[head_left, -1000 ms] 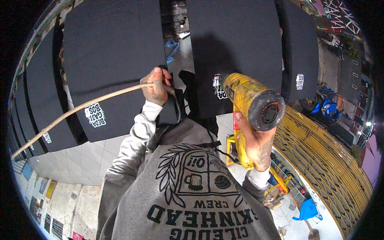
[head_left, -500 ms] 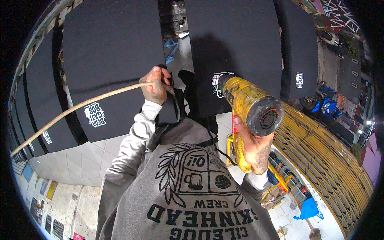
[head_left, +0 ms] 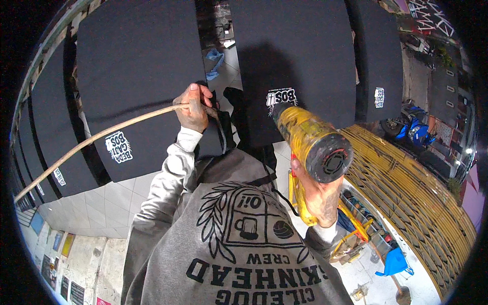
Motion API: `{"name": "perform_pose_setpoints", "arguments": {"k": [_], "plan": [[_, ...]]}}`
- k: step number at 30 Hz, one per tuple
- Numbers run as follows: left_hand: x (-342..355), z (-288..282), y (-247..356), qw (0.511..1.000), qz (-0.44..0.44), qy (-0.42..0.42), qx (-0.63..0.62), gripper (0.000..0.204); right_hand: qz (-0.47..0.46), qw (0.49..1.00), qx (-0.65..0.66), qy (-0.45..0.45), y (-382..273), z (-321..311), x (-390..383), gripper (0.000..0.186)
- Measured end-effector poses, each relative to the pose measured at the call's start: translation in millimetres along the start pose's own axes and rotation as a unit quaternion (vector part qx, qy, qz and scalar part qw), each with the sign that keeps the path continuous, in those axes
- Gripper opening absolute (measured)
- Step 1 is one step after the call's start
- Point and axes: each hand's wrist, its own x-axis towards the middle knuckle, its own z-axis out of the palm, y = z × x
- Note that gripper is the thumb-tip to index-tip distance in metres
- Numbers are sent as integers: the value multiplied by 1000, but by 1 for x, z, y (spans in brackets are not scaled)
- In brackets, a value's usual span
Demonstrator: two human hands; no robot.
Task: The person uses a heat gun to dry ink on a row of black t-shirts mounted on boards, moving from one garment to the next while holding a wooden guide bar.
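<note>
My left hand (head_left: 193, 111) is closed around a long, pale wooden stick (head_left: 124, 120) that reaches to the far left, beside a black cloth-covered panel (head_left: 142, 56). My right hand (head_left: 320, 195) grips a scuffed yellow-and-black heat gun (head_left: 305, 133) by its handle. Its nozzle points at a white printed patch (head_left: 281, 95) on the lower part of another black panel (head_left: 295, 35), very close to it; whether they touch I cannot tell. A similar patch (head_left: 118, 147) shows on the left panel.
Several more dark panels (head_left: 48, 132) stand in a row at both sides. Below them are pale floor tiles (head_left: 109, 208). A yellow folding shutter (head_left: 412, 203), a blue plastic object (head_left: 394, 262) and tools are at lower right, a blue motorbike (head_left: 419, 129) beyond.
My right hand and the heat gun have moved down and slightly left, uncovering more of the white patch. My left hand holds the stick as before, with the view shifted slightly.
</note>
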Motion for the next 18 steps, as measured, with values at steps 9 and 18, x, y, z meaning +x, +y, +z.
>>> {"name": "perform_pose_setpoints", "arguments": {"k": [9, 18], "plan": [[0, -2, -4, 1000, -5, -11, 13, 53, -11, 995, 97, -15, 9, -1, -9, 74], [0, -1, 1, 1000, -3, -10, -13, 51, -66, 994, -78, -40, 9, -5, -2, 83]]}}
